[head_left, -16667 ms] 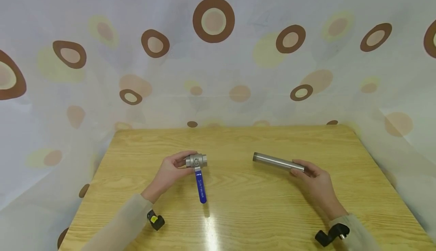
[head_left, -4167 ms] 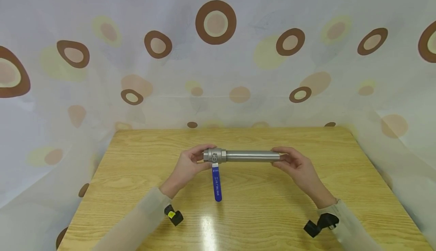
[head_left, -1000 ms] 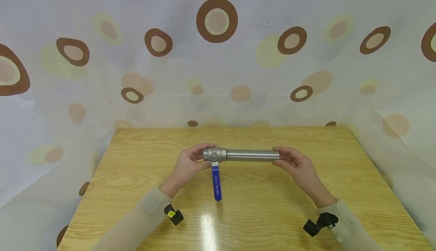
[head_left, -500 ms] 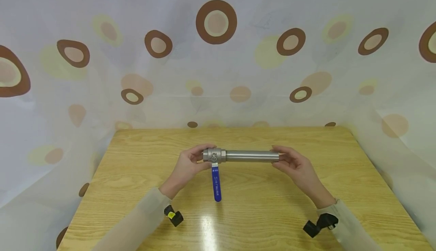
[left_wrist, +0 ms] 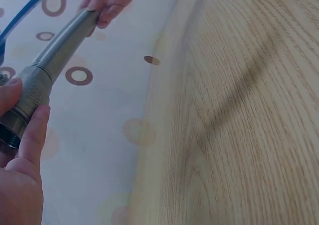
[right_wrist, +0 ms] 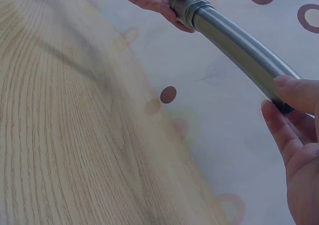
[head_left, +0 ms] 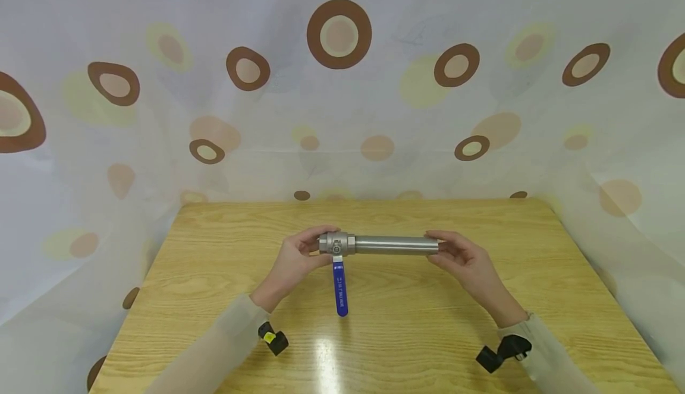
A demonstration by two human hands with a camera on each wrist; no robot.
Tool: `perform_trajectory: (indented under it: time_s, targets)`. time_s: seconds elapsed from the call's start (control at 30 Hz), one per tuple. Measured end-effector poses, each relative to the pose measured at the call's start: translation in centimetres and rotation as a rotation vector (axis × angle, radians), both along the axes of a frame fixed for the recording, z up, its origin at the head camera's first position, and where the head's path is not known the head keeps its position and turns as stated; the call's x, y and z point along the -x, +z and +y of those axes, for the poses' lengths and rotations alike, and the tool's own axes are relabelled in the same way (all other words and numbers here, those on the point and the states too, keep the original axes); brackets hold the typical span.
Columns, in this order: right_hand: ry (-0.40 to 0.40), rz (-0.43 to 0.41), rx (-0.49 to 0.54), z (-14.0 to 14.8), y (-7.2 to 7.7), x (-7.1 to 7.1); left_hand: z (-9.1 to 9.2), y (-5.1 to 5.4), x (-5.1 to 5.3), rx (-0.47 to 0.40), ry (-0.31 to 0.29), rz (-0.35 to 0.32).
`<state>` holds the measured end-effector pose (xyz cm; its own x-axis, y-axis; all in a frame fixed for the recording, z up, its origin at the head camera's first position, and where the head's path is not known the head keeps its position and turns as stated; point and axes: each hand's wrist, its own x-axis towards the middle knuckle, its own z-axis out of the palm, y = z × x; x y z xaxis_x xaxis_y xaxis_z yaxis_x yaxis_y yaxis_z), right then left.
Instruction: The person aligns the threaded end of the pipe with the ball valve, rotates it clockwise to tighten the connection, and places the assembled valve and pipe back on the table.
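Presently pinches valve (head_left: pixel 338 243) with left hand (head_left: pixel 291 264) and pipe (head_left: pixel 395 245) by outer end with right hand (head_left: pixel 470 261), end to end above table (head_left: pixel 412 328); could perhaps jam from tilting, or slip from light pinching.

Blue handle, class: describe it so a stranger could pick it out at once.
Start with the wooden table, above which the left hand holds a silver valve with a pipe on its right. In the head view, the handle extends from the valve toward the picture's bottom. Its blue colour sets it apart from the silver valve and pipe.
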<state>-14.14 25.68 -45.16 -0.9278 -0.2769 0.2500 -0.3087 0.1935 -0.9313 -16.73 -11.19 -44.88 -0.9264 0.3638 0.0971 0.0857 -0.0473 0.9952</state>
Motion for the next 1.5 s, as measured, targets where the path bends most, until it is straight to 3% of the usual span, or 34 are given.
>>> perform_trajectory:
  time_s: [0.23,0.47,0.67,0.9,1.17,1.37,1.5]
  targets:
    - [-0.025,0.021,-0.014,-0.01,0.01,-0.03,0.03,0.1,-0.02,-0.005,0.001,0.001]
    - [0.022,0.017,0.024,0.01,0.04,0.12,0.02,0.08,-0.02,-0.005,0.011,0.001]
    - [-0.028,0.041,-0.031,-0.05,0.01,0.02,0.01,-0.02,-0.01,-0.016,0.008,-0.006]
    - [0.017,0.028,0.052,-0.2,0.18,0.07,-0.04,0.04,0.07,-0.019,0.009,0.005]
    - [-0.031,0.035,-0.004,-0.34,0.22,-0.06,-0.01,-0.03,0.02,-0.023,0.004,0.0]
    - [0.004,0.043,0.056,-0.47,0.16,0.01,-0.07,-0.08,-0.02,-0.026,0.004,0.008]
    - [-0.001,0.052,0.028,-0.55,0.25,0.0,-0.14,-0.07,-0.09,-0.028,0.008,0.004]
